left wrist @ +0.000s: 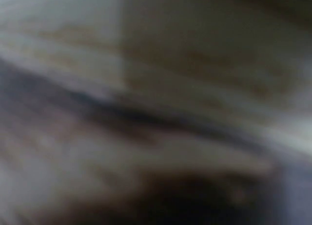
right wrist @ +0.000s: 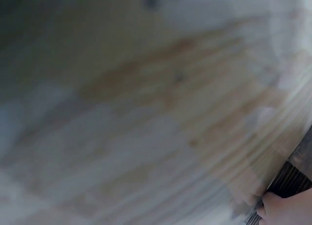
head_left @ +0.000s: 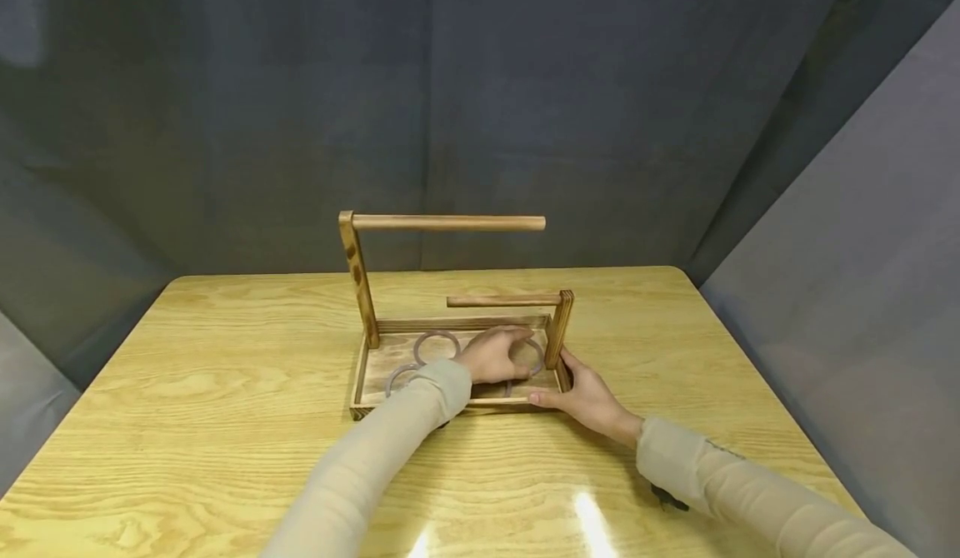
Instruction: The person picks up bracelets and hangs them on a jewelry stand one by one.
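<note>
A wooden bangle stand [head_left: 457, 323] has a shallow tray base, with pale translucent bangles inside. My left hand [head_left: 493, 356] reaches into the tray's right half, thumb and fingers curved around a bangle [head_left: 541, 356] there. Two other bangles, one at the tray's middle back [head_left: 437, 332] and one at its front left [head_left: 388, 383], lie nearby; my left forearm partly covers the front one. Gripping the tray's right front corner, my right hand [head_left: 591, 396] has its thumb on the front rim and its fingers by the outer side. The left wrist view is too blurred to read.
From the stand's left side a tall post [head_left: 357, 275] carries a long rod [head_left: 450, 222]. A shorter post [head_left: 559, 329] at the right carries a lower rod [head_left: 502, 301] above the tray. Dark curtains [head_left: 480, 108] hang behind the wooden table [head_left: 225, 391].
</note>
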`<state>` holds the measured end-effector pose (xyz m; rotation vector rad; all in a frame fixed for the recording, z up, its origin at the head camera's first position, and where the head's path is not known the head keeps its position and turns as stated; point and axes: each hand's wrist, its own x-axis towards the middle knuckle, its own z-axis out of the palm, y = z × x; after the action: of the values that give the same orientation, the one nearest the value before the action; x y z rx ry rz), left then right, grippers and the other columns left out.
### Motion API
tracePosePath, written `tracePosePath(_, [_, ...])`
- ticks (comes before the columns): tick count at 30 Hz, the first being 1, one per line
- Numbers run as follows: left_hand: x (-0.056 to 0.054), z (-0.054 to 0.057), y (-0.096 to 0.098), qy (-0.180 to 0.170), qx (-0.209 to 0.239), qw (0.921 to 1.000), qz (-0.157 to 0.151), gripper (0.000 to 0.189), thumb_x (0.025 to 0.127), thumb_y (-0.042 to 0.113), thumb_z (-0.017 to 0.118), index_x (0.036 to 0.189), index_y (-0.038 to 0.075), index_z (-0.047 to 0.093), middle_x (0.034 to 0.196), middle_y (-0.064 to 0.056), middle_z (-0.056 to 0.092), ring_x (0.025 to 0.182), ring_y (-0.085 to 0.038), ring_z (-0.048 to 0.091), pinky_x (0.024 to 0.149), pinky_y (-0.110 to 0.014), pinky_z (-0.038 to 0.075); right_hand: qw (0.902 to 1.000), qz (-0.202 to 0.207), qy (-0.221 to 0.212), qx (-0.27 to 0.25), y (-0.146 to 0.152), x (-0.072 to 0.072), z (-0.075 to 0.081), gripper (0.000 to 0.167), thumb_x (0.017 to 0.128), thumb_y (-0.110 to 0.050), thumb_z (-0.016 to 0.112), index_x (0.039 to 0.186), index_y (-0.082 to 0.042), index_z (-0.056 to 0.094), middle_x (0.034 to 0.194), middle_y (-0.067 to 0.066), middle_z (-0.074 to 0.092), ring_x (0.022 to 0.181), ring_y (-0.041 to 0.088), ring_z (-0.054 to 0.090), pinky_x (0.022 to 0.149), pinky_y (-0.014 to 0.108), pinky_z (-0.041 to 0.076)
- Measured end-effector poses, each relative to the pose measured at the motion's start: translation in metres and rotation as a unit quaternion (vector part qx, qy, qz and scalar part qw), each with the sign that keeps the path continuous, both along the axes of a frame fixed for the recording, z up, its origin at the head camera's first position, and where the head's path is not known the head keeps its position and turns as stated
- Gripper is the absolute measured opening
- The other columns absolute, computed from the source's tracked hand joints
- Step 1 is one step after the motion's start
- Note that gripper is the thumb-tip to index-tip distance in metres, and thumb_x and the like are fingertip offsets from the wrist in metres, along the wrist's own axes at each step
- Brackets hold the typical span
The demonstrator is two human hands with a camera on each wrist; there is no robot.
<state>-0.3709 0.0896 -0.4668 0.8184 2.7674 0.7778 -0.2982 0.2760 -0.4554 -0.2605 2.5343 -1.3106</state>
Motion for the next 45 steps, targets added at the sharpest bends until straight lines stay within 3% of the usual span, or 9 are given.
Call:
tracePosePath(10, [0.003, 0.001, 0.006, -0.031, -0.035, 0.9989, -0.001, 0.072, 0.08, 0.035, 0.067, 0.143, 0.018, 0.036, 0.147, 0.001, 0.035, 0.132, -0.019, 0.037, 0.108, -0.034, 0.034, 0.9999, 0.009, 0.0, -0.009, 0.0, 0.0, 0.001, 0.102, 0.079, -0.038, 0.071, 0.148, -0.005, 0.003, 0.153, 0.019, 0.007, 0.139, 0.039, 0.009, 0.109, 0.057, 0.022])
tracePosePath(17, [0.004, 0.001, 0.006, -0.039, -0.031, 0.9986, -0.019, 0.07, 0.079, 0.025, 0.065, 0.142, 0.015, 0.036, 0.149, 0.0, 0.03, 0.134, -0.022, 0.034, 0.109, -0.035, 0.033, 0.9999, 0.003, -0.012, -0.011, 0.0, 0.002, 0.0, 0.104, 0.078, -0.037, 0.072, 0.148, -0.004, 0.003, 0.153, 0.018, 0.007, 0.139, 0.037, 0.008, 0.11, 0.055, 0.02])
tracePosePath(23, [0.002, 0.005, 0.004, -0.001, -0.054, 0.9983, -0.022, 0.07, 0.082, 0.033, 0.064, 0.142, 0.013, 0.035, 0.147, -0.002, 0.034, 0.133, -0.021, 0.035, 0.11, -0.034, 0.032, 1.0, -0.005, 0.002, -0.001, 0.0, 0.0, 0.0, 0.103, 0.077, -0.038, 0.072, 0.148, -0.005, 0.005, 0.152, 0.019, 0.009, 0.139, 0.037, 0.01, 0.11, 0.055, 0.021])
tracePosePath(32, [0.003, 0.016, -0.004, -0.007, 0.004, 1.0, 0.005, 0.076, 0.078, 0.04, 0.069, 0.143, 0.02, 0.035, 0.144, 0.001, 0.039, 0.128, -0.02, 0.042, 0.106, -0.035, 0.037, 1.0, -0.005, 0.006, 0.002, -0.001, 0.001, 0.003, 0.105, 0.076, -0.039, 0.073, 0.148, -0.004, 0.005, 0.152, 0.02, 0.011, 0.139, 0.037, 0.011, 0.11, 0.053, 0.021])
tracePosePath(37, [0.011, 0.02, -0.011, 0.01, 0.025, 0.9996, 0.009, 0.079, 0.075, 0.043, 0.072, 0.142, 0.019, 0.037, 0.14, 0.001, 0.045, 0.119, -0.021, 0.051, 0.098, -0.036, 0.044, 0.9999, 0.002, 0.002, -0.017, -0.008, 0.01, 0.021, 0.101, 0.078, -0.029, 0.073, 0.147, 0.0, 0.006, 0.151, 0.024, 0.011, 0.138, 0.041, 0.011, 0.109, 0.057, 0.019])
tracePosePath(40, [0.018, 0.023, -0.017, 0.027, 0.03, 0.9992, 0.001, 0.078, 0.073, 0.044, 0.073, 0.139, 0.014, 0.042, 0.141, -0.001, 0.044, 0.12, -0.022, 0.05, 0.101, -0.037, 0.042, 0.9998, 0.003, -0.005, -0.017, -0.011, 0.014, 0.029, 0.1, 0.078, -0.027, 0.073, 0.146, 0.001, 0.006, 0.151, 0.024, 0.011, 0.138, 0.041, 0.01, 0.109, 0.057, 0.019])
tracePosePath(45, [0.032, 0.029, -0.022, 0.044, 0.046, 0.998, -0.003, 0.074, 0.071, 0.044, 0.076, 0.134, 0.016, 0.049, 0.14, -0.003, 0.045, 0.124, -0.025, 0.046, 0.103, -0.042, 0.04, 0.9998, 0.005, 0.008, -0.015, -0.005, 0.012, 0.018, 0.102, 0.078, -0.033, 0.073, 0.147, -0.002, 0.006, 0.151, 0.023, 0.013, 0.137, 0.041, 0.012, 0.108, 0.058, 0.022])
